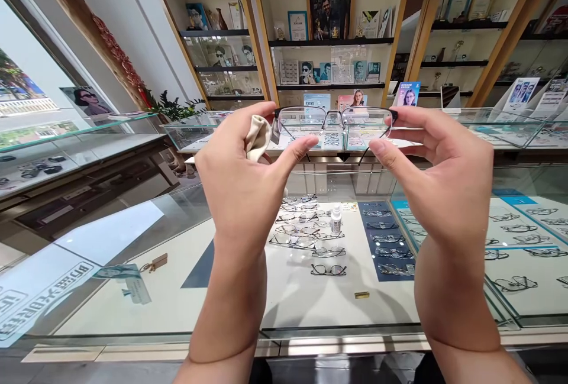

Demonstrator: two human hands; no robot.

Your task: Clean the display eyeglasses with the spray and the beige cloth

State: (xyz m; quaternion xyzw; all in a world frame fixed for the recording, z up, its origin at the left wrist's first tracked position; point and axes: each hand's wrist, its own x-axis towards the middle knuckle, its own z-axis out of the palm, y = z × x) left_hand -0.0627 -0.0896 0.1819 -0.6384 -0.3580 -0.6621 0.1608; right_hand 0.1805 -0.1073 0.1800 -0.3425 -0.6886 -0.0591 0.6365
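A pair of eyeglasses [333, 113] with a dark half-rim frame and clear lenses is held up in front of me, level, above the glass counter. My left hand [246, 177] grips its left end, and a bunched beige cloth [258, 138] is tucked in the same hand's palm and fingers. At the other end of the frame, my right hand [448, 165] pinches the dark corner by the hinge between fingers and thumb. Parts of both temples show below the lenses. Beneath, a small white bottle [336, 219] stands among several rows of glasses.
The glass display counter [310, 336] spans the foreground, with several spectacle frames [328, 269] and a small gold bar-shaped piece [361, 295]. A brown tag [155, 263] lies at left. Farther back stand another glass case [465, 126] and wooden shelves [252, 17].
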